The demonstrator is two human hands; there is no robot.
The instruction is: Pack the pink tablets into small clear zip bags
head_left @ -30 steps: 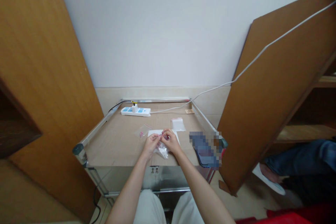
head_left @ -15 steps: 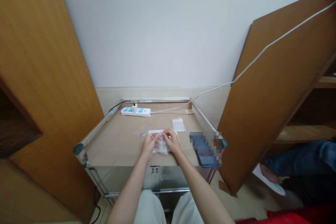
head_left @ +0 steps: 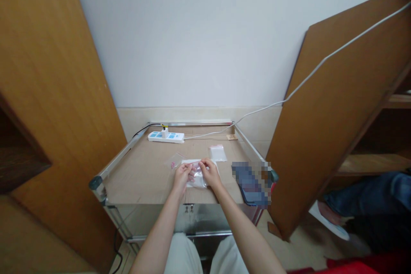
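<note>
Both hands work over the near middle of the table (head_left: 138,175), with a clear bag (head_left: 199,178) between them: the left hand (head_left: 181,176) pinches its upper edge on one side, the right hand (head_left: 210,172) on the other, fingertips a little apart. The bag's lower part hangs toward the person above a white item (head_left: 193,161), partly hidden; whether they touch is hard to tell, as is whether the bag's mouth is open. For handling film this thin, a light pinch close to the edge seems best, with both sides level and just enough outward pull to take out slack; a hard tug could stretch or split it. Sliding the thumbs along the edge in small strokes would probably find a fold or seam better than plucking at it. Forearms low and steady should help. The loose bag with pink bits (head_left: 173,164) lies just beside the left hand, so that elbow and wrist are best kept from drifting outward and brushing it.
</note>
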